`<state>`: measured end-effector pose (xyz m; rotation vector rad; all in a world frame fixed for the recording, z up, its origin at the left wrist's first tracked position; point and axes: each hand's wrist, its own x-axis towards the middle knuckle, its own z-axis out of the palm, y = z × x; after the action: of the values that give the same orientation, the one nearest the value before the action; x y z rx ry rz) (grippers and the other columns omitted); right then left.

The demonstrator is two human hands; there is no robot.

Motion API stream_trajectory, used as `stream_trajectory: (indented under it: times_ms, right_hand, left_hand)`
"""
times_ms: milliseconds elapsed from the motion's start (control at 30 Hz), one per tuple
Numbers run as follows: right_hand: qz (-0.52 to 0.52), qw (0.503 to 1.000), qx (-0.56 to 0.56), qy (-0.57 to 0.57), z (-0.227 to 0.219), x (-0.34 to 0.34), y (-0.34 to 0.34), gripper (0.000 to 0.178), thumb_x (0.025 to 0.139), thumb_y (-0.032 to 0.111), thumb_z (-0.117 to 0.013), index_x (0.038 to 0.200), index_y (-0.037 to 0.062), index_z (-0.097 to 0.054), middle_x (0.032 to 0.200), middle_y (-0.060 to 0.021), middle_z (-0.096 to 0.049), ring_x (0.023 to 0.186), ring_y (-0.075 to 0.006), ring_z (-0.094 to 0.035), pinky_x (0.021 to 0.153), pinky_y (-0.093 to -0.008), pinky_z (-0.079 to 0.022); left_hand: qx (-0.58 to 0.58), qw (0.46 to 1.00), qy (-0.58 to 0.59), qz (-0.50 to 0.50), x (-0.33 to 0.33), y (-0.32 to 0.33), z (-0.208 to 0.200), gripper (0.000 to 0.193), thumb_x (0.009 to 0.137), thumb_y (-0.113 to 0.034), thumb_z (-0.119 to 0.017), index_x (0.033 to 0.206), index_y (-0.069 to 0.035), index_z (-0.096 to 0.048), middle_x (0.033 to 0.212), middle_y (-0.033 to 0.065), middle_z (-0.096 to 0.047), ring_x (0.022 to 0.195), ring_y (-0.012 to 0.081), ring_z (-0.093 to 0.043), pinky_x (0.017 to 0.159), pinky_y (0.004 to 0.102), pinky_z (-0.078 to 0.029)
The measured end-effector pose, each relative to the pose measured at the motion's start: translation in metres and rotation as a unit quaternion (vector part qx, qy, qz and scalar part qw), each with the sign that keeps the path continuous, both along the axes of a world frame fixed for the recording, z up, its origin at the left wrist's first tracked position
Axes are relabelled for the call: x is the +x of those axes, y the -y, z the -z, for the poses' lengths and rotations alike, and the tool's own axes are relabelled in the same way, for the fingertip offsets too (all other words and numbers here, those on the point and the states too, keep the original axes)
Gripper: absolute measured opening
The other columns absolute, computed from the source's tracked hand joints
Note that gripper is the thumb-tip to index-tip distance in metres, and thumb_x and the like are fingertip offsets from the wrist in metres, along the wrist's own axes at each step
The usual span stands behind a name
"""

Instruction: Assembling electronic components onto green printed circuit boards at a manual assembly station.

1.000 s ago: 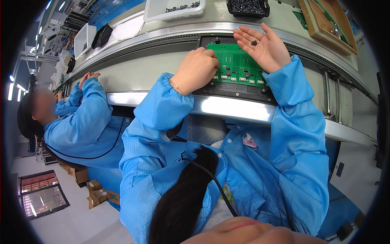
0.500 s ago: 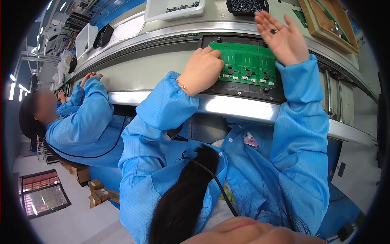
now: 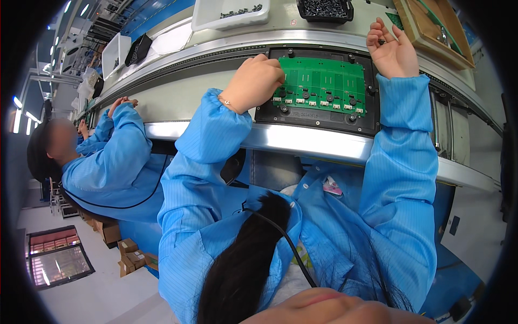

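A green circuit board (image 3: pixel 329 81) lies in a black fixture plate (image 3: pixel 318 123) on the line in front of me. White connectors and round black parts stand along its near side. My left hand (image 3: pixel 254 83) is over the board's left end, its fingers pinched and pointing down; whatever lies between the fingertips is hidden. My right hand (image 3: pixel 395 54) is right of the board, palm up, with its fingers curled around a small dark part (image 3: pixel 381 42).
Beyond the rail are a white bin (image 3: pixel 232 19) and a black bin (image 3: pixel 325 11) with small dark parts. A cardboard box (image 3: pixel 431 32) holding a green board stands at the far right. A co-worker in blue (image 3: pixel 108 156) sits at left. The metal front rail (image 3: pixel 302 141) borders the line.
My left hand has moved left along the board, uncovering its lower left connectors. My right hand has shifted right, away from the board, and its fingers have curled in.
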<state>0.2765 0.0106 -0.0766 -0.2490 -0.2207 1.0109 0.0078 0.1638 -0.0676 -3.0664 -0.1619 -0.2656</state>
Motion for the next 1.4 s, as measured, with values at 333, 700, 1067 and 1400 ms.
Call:
stream_trajectory:
  times_ms: [333,700,1067,1400]
  right_hand:
    - [0.044,0.997,-0.063,0.000,-0.008,-0.014,-0.003,0.027,0.095,0.012,-0.038,0.113,-0.0080,-0.044,0.099,-0.0155,-0.048,0.079,-0.0185,-0.044,0.073,-0.0292,-0.043]
    - [0.035,0.998,-0.044,-0.011,-0.002,-0.011,-0.005,0.026,0.095,0.012,-0.039,0.112,-0.0077,-0.044,0.097,-0.0151,-0.048,0.078,-0.0183,-0.044,0.070,-0.0286,-0.042]
    - [0.042,0.997,-0.056,-0.015,-0.006,-0.016,-0.005,0.026,0.094,0.011,-0.039,0.111,-0.0076,-0.045,0.096,-0.0148,-0.048,0.076,-0.0182,-0.043,0.069,-0.0287,-0.041]
    - [0.035,0.999,-0.038,-0.013,-0.004,-0.018,-0.006,0.026,0.093,0.011,-0.040,0.111,-0.0077,-0.045,0.096,-0.0144,-0.048,0.075,-0.0177,-0.043,0.068,-0.0284,-0.041]
  left_hand:
    - [0.021,1.000,-0.018,-0.001,0.003,0.006,0.008,0.008,0.076,-0.010,-0.062,0.080,-0.010,-0.069,0.087,-0.0008,-0.064,0.084,0.0210,-0.053,0.082,0.0319,-0.043]
    - [-0.053,0.997,0.026,0.048,-0.007,0.002,0.006,0.006,0.076,-0.007,-0.063,0.081,-0.008,-0.067,0.086,0.0006,-0.061,0.080,0.0216,-0.052,0.078,0.0317,-0.045]
    - [-0.019,0.997,0.020,0.065,0.000,0.008,0.005,0.007,0.076,-0.009,-0.064,0.082,-0.007,-0.067,0.086,0.0031,-0.061,0.078,0.0225,-0.053,0.075,0.0319,-0.046]
    - [0.001,0.999,-0.039,0.021,0.022,0.016,0.004,0.010,0.074,-0.009,-0.058,0.072,-0.005,-0.067,0.080,0.0081,-0.064,0.076,0.0264,-0.056,0.075,0.0346,-0.047]
